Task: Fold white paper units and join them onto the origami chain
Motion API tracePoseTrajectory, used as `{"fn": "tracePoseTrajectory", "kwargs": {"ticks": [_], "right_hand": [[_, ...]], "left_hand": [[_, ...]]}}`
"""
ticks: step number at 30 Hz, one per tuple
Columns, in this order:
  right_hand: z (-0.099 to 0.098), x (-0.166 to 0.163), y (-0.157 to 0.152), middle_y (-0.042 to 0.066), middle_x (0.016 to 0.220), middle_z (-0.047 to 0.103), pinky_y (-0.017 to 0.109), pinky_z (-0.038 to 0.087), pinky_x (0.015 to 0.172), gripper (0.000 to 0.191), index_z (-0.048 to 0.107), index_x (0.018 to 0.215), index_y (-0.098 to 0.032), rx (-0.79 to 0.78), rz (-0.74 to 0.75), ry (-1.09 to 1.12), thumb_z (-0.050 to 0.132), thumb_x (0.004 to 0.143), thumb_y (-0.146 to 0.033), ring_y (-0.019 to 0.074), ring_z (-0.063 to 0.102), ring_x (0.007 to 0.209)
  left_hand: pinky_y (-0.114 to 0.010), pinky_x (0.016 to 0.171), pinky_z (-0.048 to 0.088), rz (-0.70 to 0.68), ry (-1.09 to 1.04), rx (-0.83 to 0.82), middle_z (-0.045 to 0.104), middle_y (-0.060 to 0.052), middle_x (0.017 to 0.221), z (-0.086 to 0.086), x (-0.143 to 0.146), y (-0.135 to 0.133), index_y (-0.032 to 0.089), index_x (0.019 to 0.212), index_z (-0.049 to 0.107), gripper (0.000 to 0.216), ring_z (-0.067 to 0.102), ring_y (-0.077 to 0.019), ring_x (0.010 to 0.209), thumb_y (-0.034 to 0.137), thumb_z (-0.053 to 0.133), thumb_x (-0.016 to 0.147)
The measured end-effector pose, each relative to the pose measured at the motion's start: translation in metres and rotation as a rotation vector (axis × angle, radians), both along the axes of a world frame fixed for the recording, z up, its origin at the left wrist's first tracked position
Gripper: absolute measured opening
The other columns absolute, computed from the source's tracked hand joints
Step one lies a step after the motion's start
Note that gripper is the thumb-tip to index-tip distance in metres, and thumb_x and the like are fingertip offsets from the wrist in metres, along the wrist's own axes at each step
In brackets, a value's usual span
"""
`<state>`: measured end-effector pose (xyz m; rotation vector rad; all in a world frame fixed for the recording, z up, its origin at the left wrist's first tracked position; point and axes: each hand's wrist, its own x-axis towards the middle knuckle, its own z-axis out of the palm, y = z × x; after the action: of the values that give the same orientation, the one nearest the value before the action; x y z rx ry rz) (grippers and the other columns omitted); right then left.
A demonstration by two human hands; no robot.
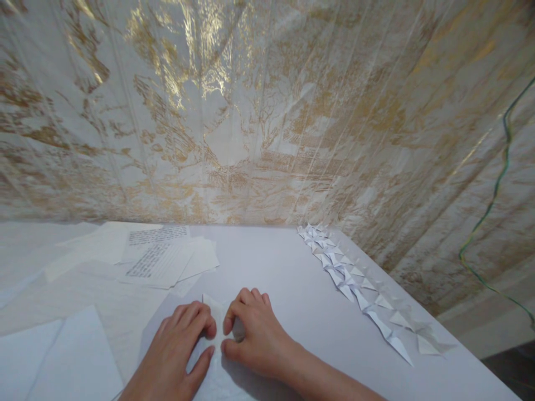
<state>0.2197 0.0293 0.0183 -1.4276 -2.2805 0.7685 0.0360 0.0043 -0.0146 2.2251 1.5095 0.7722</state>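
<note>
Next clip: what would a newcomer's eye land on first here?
Probably the gold-patterned curtain filling the background. Then the two hands, left hand and right hand, pressing a small white paper on the table near the front. Along the table's right edge runs a row of folded paper pieces.

Open desk ahead of the grips, clutter at both flanks

Beyond the left grip [178, 348] and right grip [251, 334], the desk [267, 262] lies bare up to the gold-patterned curtain [267, 111], which walls off the far edge. Ahead and to the left, loose written sheets [159, 259] overlap; just left, blank sheets [67, 356]. Well to the right, a row of folded paper pieces [355, 284] lines the desk edge.
</note>
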Motion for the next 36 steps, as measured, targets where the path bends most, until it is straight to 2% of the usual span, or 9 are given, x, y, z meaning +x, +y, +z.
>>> {"fn": "tracePoseTrajectory", "kwargs": {"ticks": [9,14,18,22,30,36], "right_hand": [[0.010,0.011,0.003,0.002,0.098,0.055,0.040,0.030,0.096,0.018,0.067,0.081,-0.021,-0.073,-0.012,0.029,0.070,0.069,-0.008,0.0235,0.049,0.104],[0.009,0.020,0.005,0.001,0.096,0.055,0.040,0.031,0.096,0.021,0.066,0.080,-0.021,-0.079,-0.014,0.032,0.068,0.066,-0.004,0.0223,0.049,0.101],[0.009,0.029,0.006,0.000,0.096,0.054,0.039,0.030,0.097,0.026,0.066,0.081,-0.021,-0.084,-0.027,0.043,0.065,0.065,0.000,0.0217,0.049,0.101],[0.009,0.037,0.007,0.000,0.096,0.053,0.040,0.028,0.099,0.029,0.066,0.082,-0.020,-0.113,-0.045,0.066,0.062,0.064,0.002,0.0218,0.048,0.103],[0.004,0.051,0.012,0.000,0.093,0.052,0.040,0.026,0.098,0.032,0.066,0.080,-0.019,-0.130,-0.043,0.109,0.058,0.060,0.006,0.0214,0.047,0.100],[0.000,0.061,0.016,0.000,0.089,0.052,0.037,0.029,0.095,0.042,0.066,0.082,-0.019,-0.120,-0.013,0.159,0.046,0.059,0.010,0.0197,0.048,0.095]], "left_hand": [[-0.048,0.088,0.046,-0.030,-0.011,-0.053,0.064,-0.004,0.101,0.001,0.000,-0.001,0.026,0.083,0.059,0.008,0.056,-0.0297,0.103,0.020,0.055,0.080],[-0.051,0.090,0.045,-0.012,-0.005,-0.034,0.063,-0.006,0.106,-0.002,-0.003,-0.002,0.025,0.085,0.060,0.011,0.055,-0.0309,0.106,0.019,0.053,0.080],[-0.053,0.091,0.045,-0.048,0.027,-0.109,0.062,-0.007,0.108,0.001,-0.004,0.000,0.025,0.086,0.061,0.013,0.055,-0.0315,0.108,0.019,0.052,0.079],[-0.054,0.091,0.044,-0.034,0.027,-0.106,0.062,-0.008,0.108,0.001,-0.004,0.002,0.024,0.086,0.060,0.013,0.055,-0.0323,0.108,0.018,0.051,0.080],[-0.053,0.094,0.044,-0.064,0.064,-0.124,0.061,-0.007,0.113,-0.005,-0.012,0.004,0.025,0.089,0.062,0.013,0.054,-0.0321,0.111,0.022,0.052,0.082],[-0.052,0.094,0.045,-0.054,0.068,-0.127,0.062,-0.006,0.115,-0.008,-0.013,0.005,0.026,0.090,0.063,0.014,0.054,-0.0313,0.112,0.022,0.052,0.082]]}}
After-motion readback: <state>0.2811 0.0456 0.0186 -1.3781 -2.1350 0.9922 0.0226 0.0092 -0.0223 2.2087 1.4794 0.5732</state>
